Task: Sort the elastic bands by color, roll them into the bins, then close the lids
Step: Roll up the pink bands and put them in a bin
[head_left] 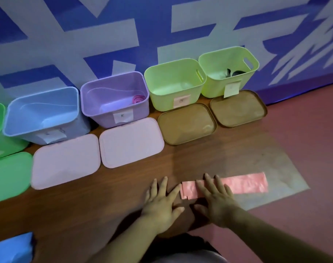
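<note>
Pressing flat on the pink elastic band (245, 184), the right hand (216, 202) has its fingers straight and spread across the band's left part. The left hand (160, 202) lies flat and spread on the wooden table (86, 215), its index fingertip at the band's left end. The band lies unrolled in a strip to the right. Beyond the hands, five lids lie in a row: green lid (8, 175), two pink lids (65, 162), two brown lids (186, 124). Behind them stand open bins: the blue bin (74, 126), the purple bin (97, 111) holding a rolled pink band (137, 99), and two light green bins (161, 103).
</note>
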`<state>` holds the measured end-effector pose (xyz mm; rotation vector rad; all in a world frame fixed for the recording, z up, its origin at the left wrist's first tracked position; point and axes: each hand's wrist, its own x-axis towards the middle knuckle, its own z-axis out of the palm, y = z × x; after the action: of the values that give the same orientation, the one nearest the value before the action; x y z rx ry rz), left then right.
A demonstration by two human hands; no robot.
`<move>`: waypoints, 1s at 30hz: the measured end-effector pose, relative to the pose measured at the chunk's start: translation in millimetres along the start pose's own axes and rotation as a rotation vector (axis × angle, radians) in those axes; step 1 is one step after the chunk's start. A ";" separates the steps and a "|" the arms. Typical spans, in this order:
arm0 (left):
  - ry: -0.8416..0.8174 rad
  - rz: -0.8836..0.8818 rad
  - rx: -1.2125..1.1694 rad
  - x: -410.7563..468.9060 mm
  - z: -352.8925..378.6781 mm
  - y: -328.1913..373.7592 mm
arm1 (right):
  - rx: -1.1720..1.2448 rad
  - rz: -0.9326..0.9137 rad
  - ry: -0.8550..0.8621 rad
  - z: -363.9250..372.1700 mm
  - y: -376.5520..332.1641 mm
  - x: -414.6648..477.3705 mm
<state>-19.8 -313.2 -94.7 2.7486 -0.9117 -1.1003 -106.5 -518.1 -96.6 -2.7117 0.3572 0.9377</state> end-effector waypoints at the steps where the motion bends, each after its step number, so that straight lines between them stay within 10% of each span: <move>1: 0.006 -0.004 0.007 2.0 3.2 2.2 | 0.001 0.006 -0.005 3.9 0.2 0.5; 30: 0.454 0.055 -0.146 30.9 22.3 18.0 | 0.010 -0.017 0.111 39.5 8.0 10.7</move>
<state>-25.5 -340.9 -125.9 2.6604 -0.7980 -0.4745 -123.2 -514.9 -134.7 -2.7603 0.3577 0.7811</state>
